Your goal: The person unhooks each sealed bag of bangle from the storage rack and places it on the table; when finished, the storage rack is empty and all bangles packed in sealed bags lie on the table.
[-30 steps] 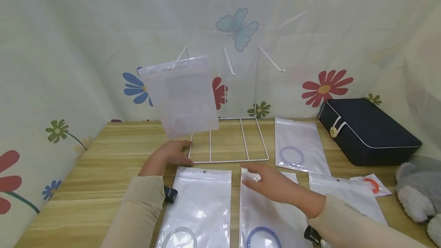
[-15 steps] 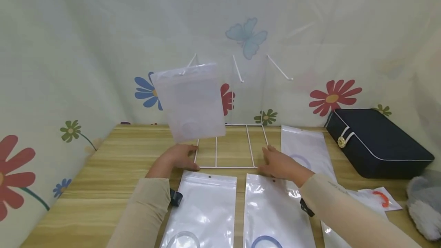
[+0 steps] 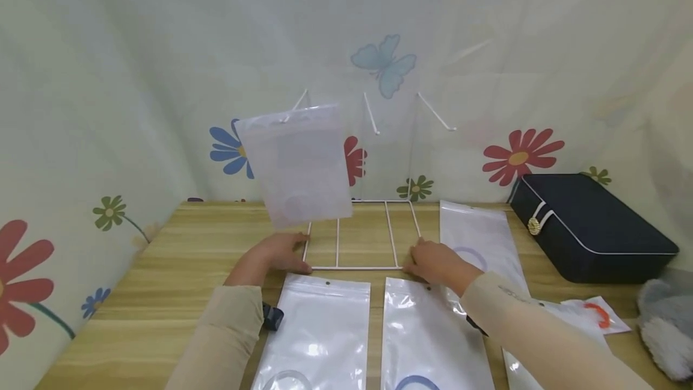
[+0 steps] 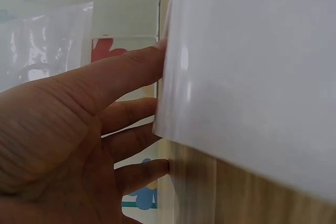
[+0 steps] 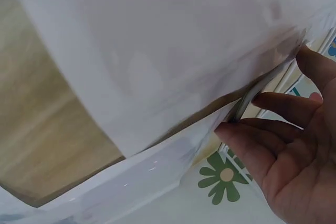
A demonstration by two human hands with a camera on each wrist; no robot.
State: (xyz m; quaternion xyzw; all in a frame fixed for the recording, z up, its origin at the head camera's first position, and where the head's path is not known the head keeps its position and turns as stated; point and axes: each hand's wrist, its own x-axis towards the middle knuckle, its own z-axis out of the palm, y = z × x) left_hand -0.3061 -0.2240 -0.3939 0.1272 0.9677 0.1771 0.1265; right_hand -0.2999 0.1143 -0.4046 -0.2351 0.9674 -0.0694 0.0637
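Observation:
A white wire rack (image 3: 354,268) with upright hooks stands at the back of the table. My left hand (image 3: 273,251) grips the front left corner of its base, thumb at the front bar and fingers at the side bar. At the opposite corner, my right hand (image 3: 438,263) holds the right side of the base. From the left hook (image 3: 295,106) hangs a white zip bag (image 3: 298,167), tilted. Two flat zip bags lie before the rack: a left bag (image 3: 325,324) with a clear ring, and a right bag (image 3: 430,333) with a blue ring, partly under my right wrist.
Right of the rack lies another zip bag (image 3: 476,224) with a pale purple ring. A black case (image 3: 590,221) sits at the back right. Near it are a small packet (image 3: 598,316) with an orange-red item and a grey plush toy (image 3: 668,330). A patterned curtain (image 3: 465,59) hangs behind.
My right hand has moved from over the right front bag to the rack's right corner. The left hand stays at the left corner. The head view has shifted slightly.

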